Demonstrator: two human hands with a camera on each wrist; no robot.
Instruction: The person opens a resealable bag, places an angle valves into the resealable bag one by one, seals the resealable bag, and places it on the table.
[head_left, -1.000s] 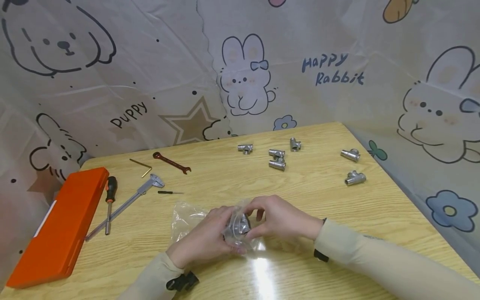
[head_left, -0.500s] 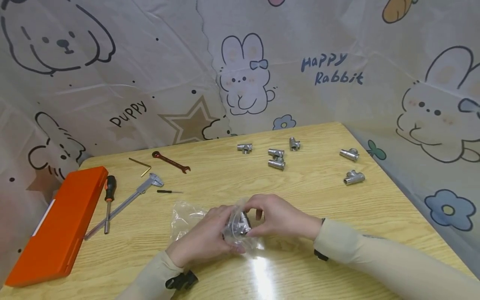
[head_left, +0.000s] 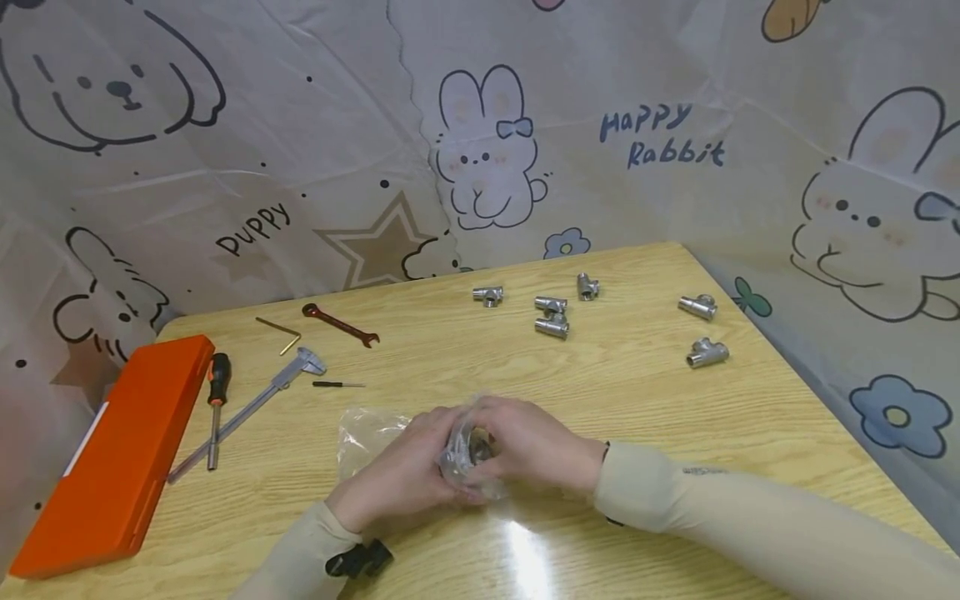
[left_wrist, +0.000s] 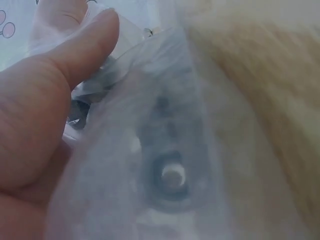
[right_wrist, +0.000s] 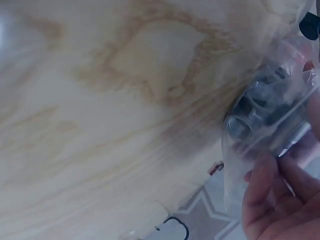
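Observation:
A clear plastic bag (head_left: 367, 433) lies on the wooden table (head_left: 637, 400) near the front edge, with a metal tee fitting (head_left: 472, 446) inside its right end. My left hand (head_left: 408, 475) grips the bag and fitting from the left. My right hand (head_left: 528, 446) curls round the same bundle from the right, fingers over the bag's mouth. The right wrist view shows the fitting (right_wrist: 260, 112) through the plastic, with my fingers (right_wrist: 262, 192) below it. In the left wrist view my thumb (left_wrist: 80, 55) presses on the bag (left_wrist: 165, 150).
Several loose metal tee fittings (head_left: 551, 317) lie at the far middle and right (head_left: 707, 353). At the left are an orange case (head_left: 112, 454), a screwdriver (head_left: 217, 404), a caliper (head_left: 255, 404), a red spanner (head_left: 341, 325) and a hex key (head_left: 281, 329). Printed cloth walls surround the table.
My right hand has slid left and closed round the bagged fitting, which is more hidden now. The left hand has stayed in place.

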